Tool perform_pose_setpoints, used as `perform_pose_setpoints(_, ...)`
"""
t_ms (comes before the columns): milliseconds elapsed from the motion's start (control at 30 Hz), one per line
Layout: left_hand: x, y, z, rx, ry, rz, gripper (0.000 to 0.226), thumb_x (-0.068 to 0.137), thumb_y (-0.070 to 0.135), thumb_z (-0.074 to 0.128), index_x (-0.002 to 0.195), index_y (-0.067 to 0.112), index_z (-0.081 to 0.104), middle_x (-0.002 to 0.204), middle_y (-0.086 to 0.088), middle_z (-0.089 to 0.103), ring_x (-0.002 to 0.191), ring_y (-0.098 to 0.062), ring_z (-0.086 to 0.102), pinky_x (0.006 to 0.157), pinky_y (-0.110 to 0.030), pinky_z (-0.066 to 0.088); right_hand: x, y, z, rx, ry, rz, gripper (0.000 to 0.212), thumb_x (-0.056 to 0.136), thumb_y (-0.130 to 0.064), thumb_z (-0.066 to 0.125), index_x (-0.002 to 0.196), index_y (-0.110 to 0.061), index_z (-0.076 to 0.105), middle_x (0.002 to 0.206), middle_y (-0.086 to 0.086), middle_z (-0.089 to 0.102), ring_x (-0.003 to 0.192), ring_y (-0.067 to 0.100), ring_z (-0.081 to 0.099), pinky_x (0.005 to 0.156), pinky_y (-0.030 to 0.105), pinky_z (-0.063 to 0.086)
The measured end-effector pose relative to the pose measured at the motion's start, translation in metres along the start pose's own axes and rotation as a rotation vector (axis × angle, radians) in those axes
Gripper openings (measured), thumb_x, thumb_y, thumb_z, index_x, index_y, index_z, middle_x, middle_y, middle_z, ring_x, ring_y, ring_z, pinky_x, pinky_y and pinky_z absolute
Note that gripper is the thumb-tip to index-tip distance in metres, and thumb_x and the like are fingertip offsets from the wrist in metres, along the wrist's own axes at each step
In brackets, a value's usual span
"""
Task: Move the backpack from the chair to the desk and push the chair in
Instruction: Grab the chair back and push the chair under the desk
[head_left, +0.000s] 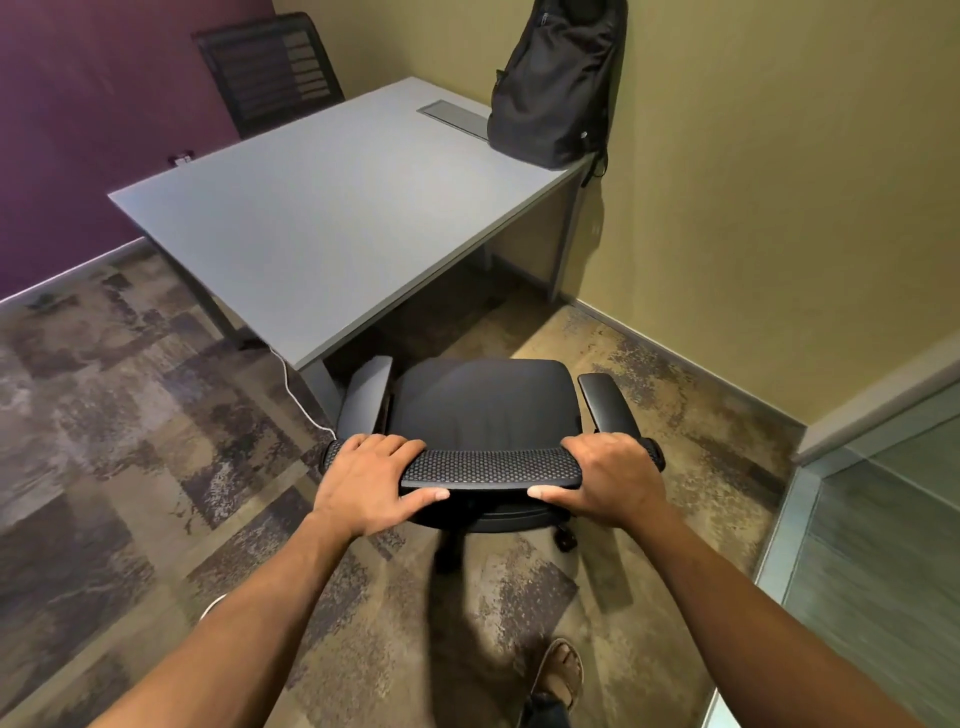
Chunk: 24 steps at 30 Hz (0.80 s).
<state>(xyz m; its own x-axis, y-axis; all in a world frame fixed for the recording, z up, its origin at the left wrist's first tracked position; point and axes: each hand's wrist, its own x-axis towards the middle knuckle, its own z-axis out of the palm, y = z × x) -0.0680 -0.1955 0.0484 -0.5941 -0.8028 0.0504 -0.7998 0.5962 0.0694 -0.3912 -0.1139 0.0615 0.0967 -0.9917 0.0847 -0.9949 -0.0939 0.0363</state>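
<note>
The black backpack (556, 88) stands upright on the far right corner of the grey desk (322, 208), leaning against the yellow wall. A black office chair (483, 400) with two armrests stands just in front of the desk's near edge, its seat bare. My left hand (363, 480) grips the left end of the chair's mesh backrest top, and my right hand (608, 478) grips the right end. The front of the seat sits close to the desk edge, outside it.
A second black mesh chair (270, 67) stands behind the desk at the purple wall. A white cable (296, 389) hangs by the desk's near left leg. A glass partition (872, 545) is at the right. My sandalled foot (561, 675) is on the patterned carpet.
</note>
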Motion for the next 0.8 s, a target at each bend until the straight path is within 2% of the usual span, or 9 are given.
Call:
perform_pose_setpoints(200,0.038,0.004,0.003,-0.006,-0.006,-0.047,0.074,0.081,0.087,0.031,0.124,0.031,0.055,0.113,0.008,0.068,0.106,-0.018,0.063,0.095,-0.042,0.044,0.039,0.035,0.011,0.043,0.028,-0.038,0.093,0.071,-0.097,0.028,0.101,-0.018,0.068,0.090,-0.001,0.071,0.086,0.023,0.066,0.081,0.039,0.051)
perform_pose_setpoints(367,0.072,0.018,0.002,-0.004,-0.025,-0.112,0.079,0.081,0.088,0.027,0.128,0.031,0.055,0.119,0.007,0.067,0.110,-0.018,0.062,0.099,-0.043,0.043,0.076,0.073,0.010,0.058,-0.024,-0.077,0.095,0.069,-0.099,0.024,0.102,-0.021,0.066,0.093,-0.002,0.070,0.091,0.022,0.066,0.085,0.038,0.048)
perform_pose_setpoints(467,0.094,0.031,0.001,-0.005,-0.033,-0.149,0.081,0.081,0.089,0.023,0.130,0.031,0.054,0.121,0.006,0.066,0.111,-0.019,0.061,0.098,-0.042,0.043,0.097,0.098,0.010,0.051,-0.024,-0.124,0.093,0.070,-0.099,0.024,0.102,-0.022,0.064,0.092,-0.001,0.069,0.090,0.024,0.065,0.083,0.039,0.047)
perform_pose_setpoints(533,0.108,0.040,0.002,-0.011,-0.031,-0.175,0.083,0.080,0.089,0.022,0.130,0.031,0.053,0.122,0.006,0.066,0.112,-0.019,0.061,0.098,-0.042,0.043,0.110,0.115,0.010,0.051,-0.022,-0.151,0.090,0.070,-0.098,0.024,0.098,-0.023,0.064,0.089,-0.001,0.068,0.086,0.024,0.064,0.080,0.038,0.046)
perform_pose_setpoints(700,0.141,0.057,0.001,-0.001,-0.037,-0.193,0.085,0.080,0.089,0.020,0.130,0.029,0.053,0.123,0.004,0.066,0.112,-0.020,0.060,0.098,-0.042,0.043,0.134,0.149,0.014,0.103,-0.026,-0.172,0.081,0.069,-0.099,0.027,0.074,-0.024,0.057,0.072,-0.005,0.060,0.069,0.021,0.059,0.066,0.035,0.041)
perform_pose_setpoints(800,0.158,0.059,0.003,0.007,-0.026,-0.191,0.086,0.081,0.089,0.020,0.130,0.028,0.055,0.121,0.003,0.067,0.110,-0.020,0.062,0.096,-0.040,0.045,0.143,0.162,0.021,0.111,0.008,-0.169,0.079,0.070,-0.099,0.028,0.074,-0.025,0.055,0.071,-0.006,0.057,0.069,0.021,0.058,0.068,0.036,0.040)
